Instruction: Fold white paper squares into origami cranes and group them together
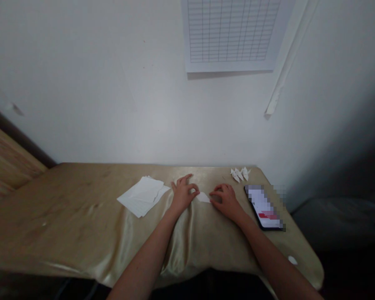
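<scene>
A small folded piece of white paper (203, 198) lies on the table between my two hands. At its left end, the thumb and index finger of my left hand (183, 192) pinch the edge, while the other fingers are lifted and spread. My right hand (225, 200) has its thumb and fingertips closed on the right end of the paper. To the left of my left hand rests a loose stack of white paper sheets (142, 195). Several small folded paper figures (240, 174) stand behind my right hand, near the table's back edge.
A phone (264, 208) with its screen lit lies right of my right hand. A small white scrap (292, 260) is near the table's right edge. Shiny gold cloth (81, 216) with creases covers the table. Behind it rises a white wall (112, 104) with a printed grid sheet (229, 33).
</scene>
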Demonstrator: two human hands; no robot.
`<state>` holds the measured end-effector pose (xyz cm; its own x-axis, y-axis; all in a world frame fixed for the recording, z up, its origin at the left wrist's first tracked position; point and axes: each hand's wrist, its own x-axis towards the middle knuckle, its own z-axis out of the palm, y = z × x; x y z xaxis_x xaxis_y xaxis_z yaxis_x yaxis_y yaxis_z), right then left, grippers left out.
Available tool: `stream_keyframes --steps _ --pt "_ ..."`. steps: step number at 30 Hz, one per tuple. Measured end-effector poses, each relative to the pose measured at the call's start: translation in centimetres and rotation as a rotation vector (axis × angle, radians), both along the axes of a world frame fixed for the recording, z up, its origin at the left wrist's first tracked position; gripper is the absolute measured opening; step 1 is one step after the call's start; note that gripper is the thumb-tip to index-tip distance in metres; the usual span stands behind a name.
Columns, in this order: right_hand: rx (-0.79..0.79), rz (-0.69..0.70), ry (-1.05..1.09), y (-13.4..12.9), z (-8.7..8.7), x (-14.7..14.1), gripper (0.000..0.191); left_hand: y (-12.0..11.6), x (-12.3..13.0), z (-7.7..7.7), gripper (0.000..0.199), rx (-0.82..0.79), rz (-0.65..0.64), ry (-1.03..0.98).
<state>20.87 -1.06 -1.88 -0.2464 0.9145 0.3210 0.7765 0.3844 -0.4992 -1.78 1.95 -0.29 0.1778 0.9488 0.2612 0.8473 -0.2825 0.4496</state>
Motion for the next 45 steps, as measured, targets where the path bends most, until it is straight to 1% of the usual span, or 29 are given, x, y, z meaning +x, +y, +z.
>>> stream_keyframes --steps 2,6,14,19,21,24,27,30,32,34,37,41,45 --pt "0.004 0.001 0.003 0.1 -0.1 0.0 0.019 0.1 0.2 0.1 0.004 -0.018 0.010 -0.016" --pt "0.017 0.014 0.027 0.2 -0.3 0.0 0.018 0.1 0.5 0.2 0.005 -0.021 0.033 -0.061" --pt "0.101 0.039 0.076 0.3 -0.2 0.0 0.007 0.1 0.4 -0.3 0.004 0.135 0.016 -0.163" --pt "0.219 -0.042 0.126 0.7 -0.1 0.3 0.002 0.2 0.5 -0.4 0.006 0.177 -0.003 -0.174" --pt "0.266 -0.097 0.155 0.8 -0.1 0.5 0.004 0.2 0.5 -0.4 0.013 0.180 -0.004 -0.163" --pt "0.307 -0.184 0.160 0.9 0.0 0.9 0.008 0.1 0.5 -0.6 0.030 0.175 -0.010 -0.135" --pt "0.303 -0.208 0.117 0.8 0.2 1.0 0.007 -0.3 0.7 -0.4 0.030 0.145 -0.025 -0.072" --pt "0.275 -0.153 0.082 0.5 0.4 0.8 0.006 -1.0 1.1 -0.1 0.035 0.090 -0.022 0.014" --pt "0.243 -0.084 0.077 0.3 0.4 0.6 0.009 -1.4 1.3 0.0 0.027 0.042 -0.020 0.076" --pt "0.200 -0.011 0.084 0.2 0.5 0.4 0.011 -1.6 1.5 0.0 0.025 0.012 -0.025 0.114" --pt "0.128 0.060 0.099 0.1 0.6 0.1 0.010 -1.5 1.4 -0.5 0.028 0.006 -0.030 0.120" --pt "0.051 0.120 0.096 -0.2 0.7 -0.1 0.008 -1.2 1.2 -1.0 0.032 -0.006 -0.027 0.104" --pt "0.028 0.136 0.073 -0.2 0.7 -0.2 0.008 -1.3 1.4 -0.9 0.037 -0.033 -0.019 0.109"
